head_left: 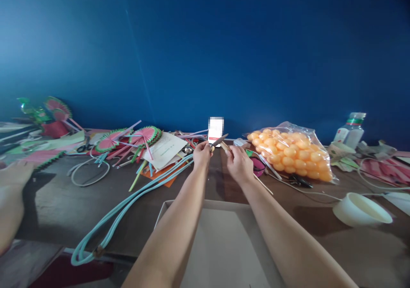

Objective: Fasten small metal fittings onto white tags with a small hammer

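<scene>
My left hand (202, 153) is closed around a small knife (220, 140), whose dark pointed blade sticks out to the upper right. Close beside it, my right hand (241, 163) grips a thin pale stick (225, 146); one end shows near the blade, and a thin length emerges below the hand. Whether blade and stick touch, I cannot tell. Behind both hands a lit phone (215, 129) stands upright. Beneath my forearms lies a shallow open cardboard box (224, 219). Pale blue tubing (128, 198) loops leftward from beside my left hand.
A clear bag of orange balls (290, 151) sits to the right, with a bottle (350, 130) and a white cup-like roll (361, 209) beyond. Pink-and-green paper fans (145, 136) and papers (166, 149) clutter the left. Another person's hand (14, 177) is at far left.
</scene>
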`<state>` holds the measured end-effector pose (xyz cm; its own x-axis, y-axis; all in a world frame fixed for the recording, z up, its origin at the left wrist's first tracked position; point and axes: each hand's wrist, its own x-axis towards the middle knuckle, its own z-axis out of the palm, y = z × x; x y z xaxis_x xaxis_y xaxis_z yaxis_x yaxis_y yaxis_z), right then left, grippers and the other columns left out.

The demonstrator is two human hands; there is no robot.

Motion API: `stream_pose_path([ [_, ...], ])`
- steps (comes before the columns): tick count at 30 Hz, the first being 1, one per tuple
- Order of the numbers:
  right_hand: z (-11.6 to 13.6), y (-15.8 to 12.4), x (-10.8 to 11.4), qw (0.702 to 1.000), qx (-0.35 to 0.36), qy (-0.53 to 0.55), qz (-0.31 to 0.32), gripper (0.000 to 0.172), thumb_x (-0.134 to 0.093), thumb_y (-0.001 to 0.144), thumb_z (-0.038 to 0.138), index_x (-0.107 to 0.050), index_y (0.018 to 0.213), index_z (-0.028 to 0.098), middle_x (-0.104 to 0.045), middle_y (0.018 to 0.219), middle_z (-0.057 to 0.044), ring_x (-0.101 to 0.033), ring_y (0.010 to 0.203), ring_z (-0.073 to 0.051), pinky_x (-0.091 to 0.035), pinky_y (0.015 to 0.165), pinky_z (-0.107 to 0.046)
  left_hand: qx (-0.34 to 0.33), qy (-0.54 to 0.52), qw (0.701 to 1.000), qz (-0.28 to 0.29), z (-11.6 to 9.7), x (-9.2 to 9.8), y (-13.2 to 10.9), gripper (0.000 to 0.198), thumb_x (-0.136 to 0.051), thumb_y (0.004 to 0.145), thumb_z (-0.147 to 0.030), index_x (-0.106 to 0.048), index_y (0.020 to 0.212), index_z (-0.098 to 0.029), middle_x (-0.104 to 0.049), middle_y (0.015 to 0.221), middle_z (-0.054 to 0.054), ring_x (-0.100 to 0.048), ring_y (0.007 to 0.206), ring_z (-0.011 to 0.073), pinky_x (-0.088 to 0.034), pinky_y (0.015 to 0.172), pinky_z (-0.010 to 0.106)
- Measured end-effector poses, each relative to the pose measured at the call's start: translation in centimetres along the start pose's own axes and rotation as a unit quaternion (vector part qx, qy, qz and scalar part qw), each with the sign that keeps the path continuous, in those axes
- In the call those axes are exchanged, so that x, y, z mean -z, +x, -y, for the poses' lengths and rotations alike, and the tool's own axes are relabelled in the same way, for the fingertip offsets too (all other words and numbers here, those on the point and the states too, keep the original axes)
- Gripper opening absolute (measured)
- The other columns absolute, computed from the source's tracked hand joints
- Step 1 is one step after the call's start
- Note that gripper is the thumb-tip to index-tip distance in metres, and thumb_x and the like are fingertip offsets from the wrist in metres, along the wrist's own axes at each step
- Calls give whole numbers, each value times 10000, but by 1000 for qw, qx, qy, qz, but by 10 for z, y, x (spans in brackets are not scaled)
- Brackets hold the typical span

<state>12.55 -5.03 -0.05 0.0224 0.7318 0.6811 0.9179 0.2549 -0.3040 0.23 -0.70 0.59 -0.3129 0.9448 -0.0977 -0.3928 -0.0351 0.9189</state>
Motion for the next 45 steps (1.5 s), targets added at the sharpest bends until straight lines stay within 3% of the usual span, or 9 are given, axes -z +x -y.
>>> stream_pose_path([
  [6,-2,0,-2,999,17,1,-28,247,-421,907,302,-586,1050,188,-637,1012,-75,-572,895,-194,-393,644,-266,1,-1,1000,4,0,0,0,206,-627,722,-238,-650,900,-136,-615,709,31,-566,576,91,-465,569,223],
  [11,-2,0,-2,1000,22,-1,-10,228,-439,896,289,-592,1035,193,-641,1002,-71,-575,884,-196,-387,623,-265,3,7,1000,1,3,1,2,217,-631,720,-247,-658,908,-142,-617,702,31,-575,584,98,-472,589,238],
  [32,-2,-1,-4,998,35,4,-42,246,-421,905,302,-590,1039,185,-643,989,-79,-578,887,-196,-396,640,-267,3,6,1000,7,0,1,1,215,-618,721,-232,-646,912,-136,-617,712,39,-569,590,96,-470,572,221],
  [45,-1,-1,-2,1000,19,0,-10,224,-440,894,290,-595,1029,199,-640,990,-69,-575,887,-196,-397,628,-269,9,29,1000,5,2,1,1,200,-626,705,-240,-649,877,-140,-618,724,40,-577,605,106,-483,600,246],
])
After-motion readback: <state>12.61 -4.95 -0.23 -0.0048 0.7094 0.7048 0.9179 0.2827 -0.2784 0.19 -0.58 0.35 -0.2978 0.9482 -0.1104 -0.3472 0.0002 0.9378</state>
